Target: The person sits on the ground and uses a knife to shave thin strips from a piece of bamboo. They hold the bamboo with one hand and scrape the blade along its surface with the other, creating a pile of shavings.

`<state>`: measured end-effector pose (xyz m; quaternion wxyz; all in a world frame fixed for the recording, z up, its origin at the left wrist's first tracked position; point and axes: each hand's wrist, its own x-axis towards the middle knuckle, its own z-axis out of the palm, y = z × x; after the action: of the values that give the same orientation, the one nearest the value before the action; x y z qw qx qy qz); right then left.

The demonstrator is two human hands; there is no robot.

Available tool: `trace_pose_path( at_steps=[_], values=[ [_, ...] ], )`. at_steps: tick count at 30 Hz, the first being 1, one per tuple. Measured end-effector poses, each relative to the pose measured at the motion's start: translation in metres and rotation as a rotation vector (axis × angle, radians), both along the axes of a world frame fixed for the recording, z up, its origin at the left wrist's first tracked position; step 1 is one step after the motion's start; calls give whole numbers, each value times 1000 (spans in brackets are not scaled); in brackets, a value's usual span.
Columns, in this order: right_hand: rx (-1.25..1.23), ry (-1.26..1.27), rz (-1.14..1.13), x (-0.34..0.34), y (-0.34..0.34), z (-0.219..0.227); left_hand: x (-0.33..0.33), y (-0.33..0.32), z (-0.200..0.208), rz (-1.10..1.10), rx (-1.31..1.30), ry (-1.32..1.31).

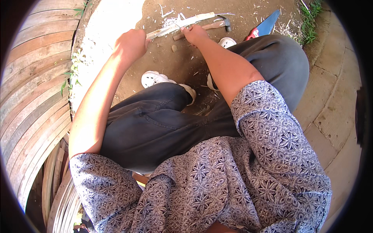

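Note:
A long, pale wooden strip [194, 19] lies slantwise above the dirt, running up and right from my left hand [131, 44]. That hand is closed at the strip's near end, with sunlight washing out part of the fingers. My right hand [195, 35] is closed beside the strip's middle. A thin, light piece shows by its fingertips, too small to name. Just beyond my right hand, a hammer [213, 26] with a wooden handle rests on the ground. Its handle passes behind the fingers, and its dark head points right.
A saw [266, 25] with a blue blade and red handle lies beyond my right knee. Pale shavings [168, 19] litter the brown dirt [163, 58]. White shoes [152, 79] stand below my hands. Wooden slats [39, 73] curve along the left, and paving [326, 89] lies right.

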<state>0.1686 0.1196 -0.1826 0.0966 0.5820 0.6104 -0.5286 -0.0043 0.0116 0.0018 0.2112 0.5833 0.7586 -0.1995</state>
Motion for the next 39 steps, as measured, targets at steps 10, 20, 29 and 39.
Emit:
trace_pose_path(
  at_steps=[10,20,29,39],
  values=[
    [81,53,118,-7,-10,12,-2,1,-2,-25,-16,0],
    [-80,88,107,-22,-14,22,-2,-2,-11,-70,-68,20],
    [24,20,110,-34,-8,-22,6,6,-8,-107,-85,72],
    [-18,72,130,-17,-10,16,13,6,-4,-187,-169,248]
  ],
)
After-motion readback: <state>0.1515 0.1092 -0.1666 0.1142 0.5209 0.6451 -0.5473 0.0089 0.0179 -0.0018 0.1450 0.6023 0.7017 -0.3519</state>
